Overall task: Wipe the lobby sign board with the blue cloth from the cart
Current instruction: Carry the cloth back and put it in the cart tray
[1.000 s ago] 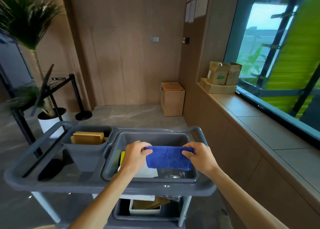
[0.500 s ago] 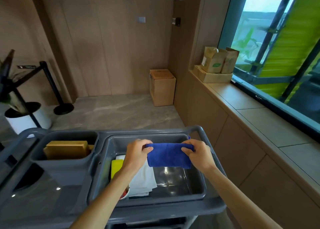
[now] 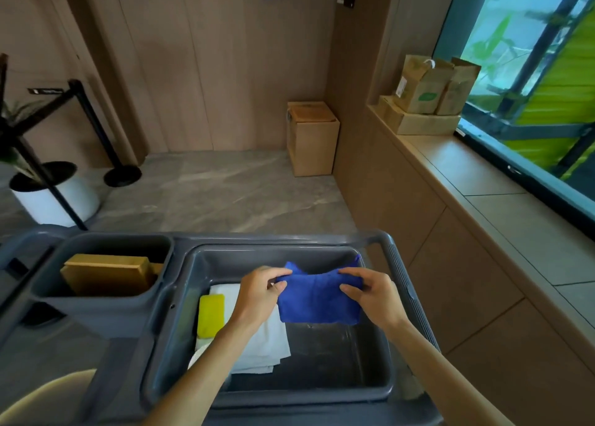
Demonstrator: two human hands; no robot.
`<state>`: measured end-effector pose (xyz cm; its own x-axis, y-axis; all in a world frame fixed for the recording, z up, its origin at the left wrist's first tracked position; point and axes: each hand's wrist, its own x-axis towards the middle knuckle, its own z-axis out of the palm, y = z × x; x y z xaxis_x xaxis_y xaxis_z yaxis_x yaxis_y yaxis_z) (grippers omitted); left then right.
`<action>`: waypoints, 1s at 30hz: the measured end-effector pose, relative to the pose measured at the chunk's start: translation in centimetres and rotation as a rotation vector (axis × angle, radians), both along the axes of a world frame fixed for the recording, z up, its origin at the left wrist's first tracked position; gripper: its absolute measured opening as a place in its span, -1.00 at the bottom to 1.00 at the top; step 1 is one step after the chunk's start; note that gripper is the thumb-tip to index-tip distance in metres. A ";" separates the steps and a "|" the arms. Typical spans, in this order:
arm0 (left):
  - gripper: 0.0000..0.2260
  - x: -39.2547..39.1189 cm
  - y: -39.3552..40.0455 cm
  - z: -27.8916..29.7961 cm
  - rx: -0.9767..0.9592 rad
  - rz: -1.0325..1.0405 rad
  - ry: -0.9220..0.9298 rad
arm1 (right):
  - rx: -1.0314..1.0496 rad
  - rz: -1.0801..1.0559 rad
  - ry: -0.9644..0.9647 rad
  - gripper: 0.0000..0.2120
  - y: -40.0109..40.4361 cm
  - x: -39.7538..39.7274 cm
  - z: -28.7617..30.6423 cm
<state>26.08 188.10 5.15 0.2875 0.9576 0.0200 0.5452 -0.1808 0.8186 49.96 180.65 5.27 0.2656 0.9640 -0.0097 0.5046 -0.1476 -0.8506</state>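
A folded blue cloth (image 3: 317,300) hangs between both my hands above the grey tub (image 3: 383,354) on top of the grey cart (image 3: 399,264). My left hand (image 3: 259,292) pinches its left top corner. My right hand (image 3: 370,293) grips its right top edge. The cloth's two upper corners stick up. A black sign stand (image 3: 19,148) leans at the far left, mostly cut off by the frame edge.
In the tub lie a white cloth (image 3: 260,342) and a yellow sponge (image 3: 211,314). A wooden box (image 3: 108,272) sits in the cart's left bin. Beyond stand a black barrier post (image 3: 96,132), a white plant pot (image 3: 54,197), a cardboard box (image 3: 312,137) and paper bags (image 3: 431,85) on the window ledge.
The view has tilted down and nearer the cart. The cloth has bunched a little between my hands, its corners now poking up; both hands keep their hold.
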 end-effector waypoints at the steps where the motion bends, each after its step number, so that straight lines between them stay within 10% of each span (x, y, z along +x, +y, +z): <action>1: -0.71 0.3 0.3 -0.3 -0.020 0.011 -0.010 | -0.015 0.016 0.015 -0.71 0.6 0.4 -0.4; 15: -0.50 4.4 2.6 -5.4 -0.315 0.137 -0.146 | -0.213 0.039 0.398 -0.55 4.5 4.0 -7.2; 30: -0.39 5.3 5.8 -15.8 -0.536 0.073 -0.058 | -0.389 -0.045 0.254 -0.55 6.9 2.5 -15.5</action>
<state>31.41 193.90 -10.67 0.2323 0.8557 -0.4624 0.4920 0.3067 0.8148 52.48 187.52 -10.22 0.2498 0.8634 -0.4384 0.2732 -0.4972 -0.8235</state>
